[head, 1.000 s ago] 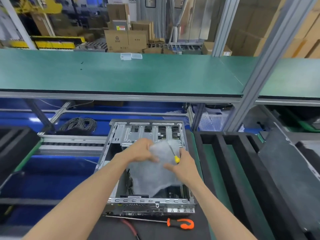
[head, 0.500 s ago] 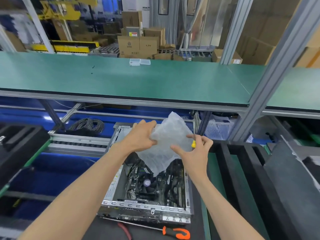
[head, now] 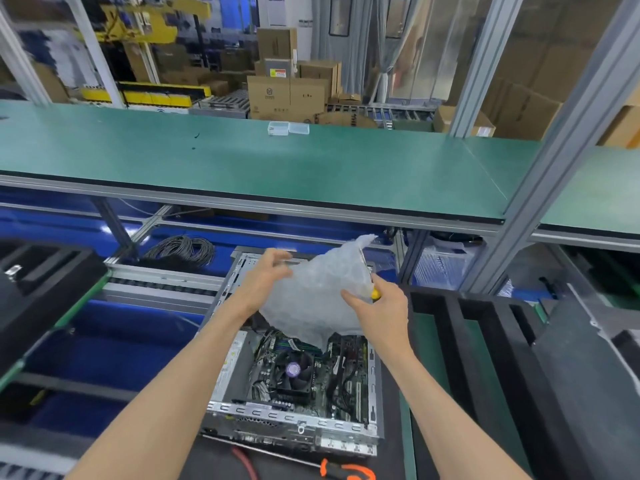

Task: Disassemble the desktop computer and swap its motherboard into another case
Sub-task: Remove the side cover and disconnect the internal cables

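Both hands hold a sheet of bubble wrap (head: 318, 296) in mid-air above the open case (head: 294, 420) at lower centre. The left hand (head: 266, 282) pinches its left edge; the right hand (head: 381, 306) pinches its right edge while also gripping a yellow-handled screwdriver (head: 373, 293). A second ago the wrap lay over the case interior; it is now lifted clear, exposing the motherboard (head: 346, 382) and its cooler fan (head: 293, 370), still seated in the case. Judgement: the protective cover is off, so board removal can begin. An orange screwdriver (head: 343, 472) lies on the desk (head: 408, 455) just in front of the case.
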Tool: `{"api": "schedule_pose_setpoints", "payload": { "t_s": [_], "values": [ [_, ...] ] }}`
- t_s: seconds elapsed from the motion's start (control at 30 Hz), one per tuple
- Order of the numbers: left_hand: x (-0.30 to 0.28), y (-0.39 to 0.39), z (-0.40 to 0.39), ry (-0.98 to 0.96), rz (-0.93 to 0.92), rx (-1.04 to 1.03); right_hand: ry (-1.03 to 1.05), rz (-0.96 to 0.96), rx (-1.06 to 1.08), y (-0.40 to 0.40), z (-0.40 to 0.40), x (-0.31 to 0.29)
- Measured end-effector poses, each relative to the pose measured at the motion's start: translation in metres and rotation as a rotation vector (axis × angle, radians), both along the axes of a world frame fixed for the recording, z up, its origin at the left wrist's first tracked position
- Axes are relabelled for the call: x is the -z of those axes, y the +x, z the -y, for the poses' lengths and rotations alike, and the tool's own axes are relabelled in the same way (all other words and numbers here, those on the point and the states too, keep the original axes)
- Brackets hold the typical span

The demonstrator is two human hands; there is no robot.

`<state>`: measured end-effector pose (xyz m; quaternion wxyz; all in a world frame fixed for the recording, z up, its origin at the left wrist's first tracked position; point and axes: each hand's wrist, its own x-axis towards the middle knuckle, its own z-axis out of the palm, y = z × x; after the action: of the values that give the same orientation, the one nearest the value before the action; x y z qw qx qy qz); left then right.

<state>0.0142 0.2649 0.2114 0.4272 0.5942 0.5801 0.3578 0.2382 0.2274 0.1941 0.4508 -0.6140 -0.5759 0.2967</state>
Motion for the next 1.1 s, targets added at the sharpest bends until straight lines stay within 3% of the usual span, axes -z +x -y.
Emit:
{"api": "schedule_pose_setpoints", "payload": {
  "t_s": [0.1, 0.2, 0.37, 0.5, 0.77, 0.87, 1.1],
  "values": [
    [0.011, -0.013, 0.005, -0.235, 0.178, -0.306, 0.005, -0.227, -0.1, -0.003, -0.001, -0.003],
    [0.027, -0.024, 0.014, -0.442, 0.373, -0.255, 0.028, -0.279, -0.147, -0.009, -0.002, -0.005],
    [0.021, -0.028, 0.02, -0.19, 0.497, -0.412, 0.068, -0.388, -0.245, -0.02, -0.001, -0.02],
    [0.007, -0.044, 0.034, -0.163, 0.762, -0.311, 0.045, -0.393, -0.283, -0.032, -0.006, -0.03],
    [0.007, -0.083, 0.082, 0.217, 0.5, -0.536, 0.025, -0.169, -0.2, -0.076, -0.004, -0.022],
    [0.021, -0.106, 0.12, 0.289, 0.407, -0.64, 0.015, -0.136, -0.32, -0.096, 0.003, -0.016],
    [0.073, -0.154, 0.242, 0.239, 0.129, -0.978, 0.017, 0.335, -0.685, -0.183, 0.057, 0.019]
  ]
}}
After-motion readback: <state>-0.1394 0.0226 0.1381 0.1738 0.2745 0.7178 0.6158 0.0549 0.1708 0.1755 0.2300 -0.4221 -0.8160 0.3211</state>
